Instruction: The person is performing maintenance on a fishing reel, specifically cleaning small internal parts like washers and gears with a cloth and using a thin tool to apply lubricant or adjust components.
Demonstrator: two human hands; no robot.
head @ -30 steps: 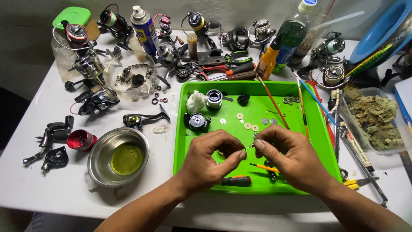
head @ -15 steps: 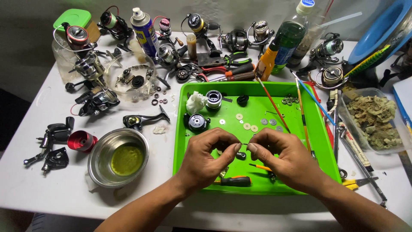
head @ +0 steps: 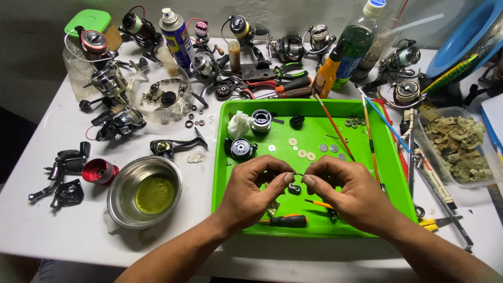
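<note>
Both my hands meet over the front half of a green tray [head: 394, 157]. My left hand [head: 257, 191] and my right hand [head: 346, 191] pinch a tiny dark metal part [head: 297, 175] between thumbs and forefingers; its shape is too small to tell. Just below it a small black ring-shaped part [head: 294, 188] lies on the tray. A black-and-orange screwdriver [head: 285, 220] rests at the tray's front edge under my left wrist. A black reel spool [head: 241, 148], a silver spool [head: 261, 120], a wad of white tissue [head: 238, 124] and several washers [head: 304, 153] lie farther back in the tray.
A steel bowl [head: 145, 191] of yellow-green liquid stands left of the tray. Several fishing reels and reel parts, a blue spray can [head: 177, 37], a green bottle [head: 356, 42], pliers [head: 272, 83] and thin brushes [head: 335, 126] crowd the white table. A clear tub [head: 461, 147] of rags sits right.
My hands have drawn closer together above the tray, fingertips now meeting on the small part. Nothing else on the table has moved.
</note>
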